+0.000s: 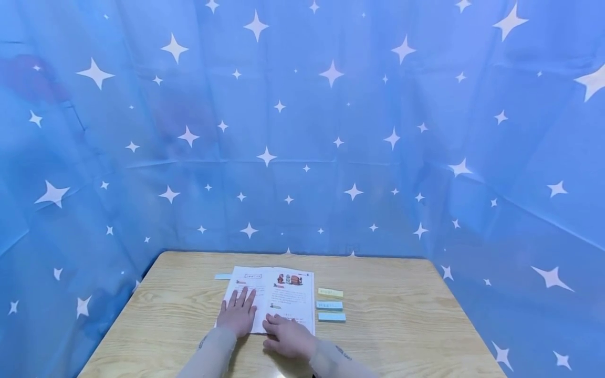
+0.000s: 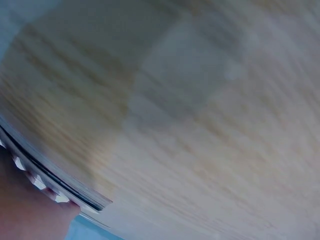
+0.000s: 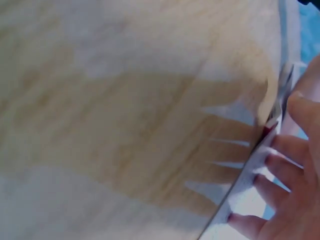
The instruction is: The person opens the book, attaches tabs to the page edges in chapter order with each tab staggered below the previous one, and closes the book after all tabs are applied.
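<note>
At the left, one blue slip (image 1: 222,276) peeks out by the far left edge of my book (image 1: 270,296). My left hand (image 1: 238,315) lies on the left page, fingers spread, I think to keep the paper flat. The one book sits on the surface (image 1: 402,315) with two pages showing. My right hand (image 1: 292,337) rests on its near edge, fingers apart and not pinching, maybe to steady it. Just right are three more: a yellow slip (image 1: 330,293), a middle blue slip (image 1: 329,305) and a near blue slip (image 1: 332,317), perhaps page marks.
</note>
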`<state>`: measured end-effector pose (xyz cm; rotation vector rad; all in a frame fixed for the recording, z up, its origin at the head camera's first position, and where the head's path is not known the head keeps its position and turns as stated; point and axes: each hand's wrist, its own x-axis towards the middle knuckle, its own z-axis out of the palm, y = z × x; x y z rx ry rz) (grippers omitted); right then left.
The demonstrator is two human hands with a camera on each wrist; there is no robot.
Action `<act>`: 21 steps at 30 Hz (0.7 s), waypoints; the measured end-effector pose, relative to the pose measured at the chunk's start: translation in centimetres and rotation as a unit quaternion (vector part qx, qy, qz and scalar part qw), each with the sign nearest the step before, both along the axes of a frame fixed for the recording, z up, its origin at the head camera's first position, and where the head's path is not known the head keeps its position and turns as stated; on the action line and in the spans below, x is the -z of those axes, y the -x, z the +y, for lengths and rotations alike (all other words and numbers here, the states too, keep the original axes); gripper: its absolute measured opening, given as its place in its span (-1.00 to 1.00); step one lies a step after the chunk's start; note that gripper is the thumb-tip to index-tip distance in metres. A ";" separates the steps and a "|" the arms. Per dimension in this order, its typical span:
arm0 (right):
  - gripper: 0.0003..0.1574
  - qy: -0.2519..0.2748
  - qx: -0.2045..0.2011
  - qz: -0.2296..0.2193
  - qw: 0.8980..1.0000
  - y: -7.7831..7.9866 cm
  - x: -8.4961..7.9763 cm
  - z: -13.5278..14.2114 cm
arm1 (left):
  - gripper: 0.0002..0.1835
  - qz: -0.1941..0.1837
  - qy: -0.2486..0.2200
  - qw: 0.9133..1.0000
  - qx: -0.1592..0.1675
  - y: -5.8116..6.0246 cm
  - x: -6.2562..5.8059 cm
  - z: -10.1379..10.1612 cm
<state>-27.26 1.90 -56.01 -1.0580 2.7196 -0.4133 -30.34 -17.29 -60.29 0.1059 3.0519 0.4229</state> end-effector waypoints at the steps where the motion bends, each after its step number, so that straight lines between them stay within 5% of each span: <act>1: -0.36 -0.001 -0.007 0.008 1.000 0.1 -0.1 0.0 | -0.43 0.003 -0.002 1.000 0.001 0.0 0.0 -0.1; 11: -0.55 -0.017 -0.042 0.031 0.998 0.9 -0.5 -0.2 | -0.44 -0.007 -0.007 1.000 0.002 -0.6 -0.5 0.2; 21: -0.36 -0.040 0.037 0.025 0.998 1.3 -0.8 -1.4 | -0.44 -0.009 -0.012 1.000 -0.004 -0.7 -0.6 0.2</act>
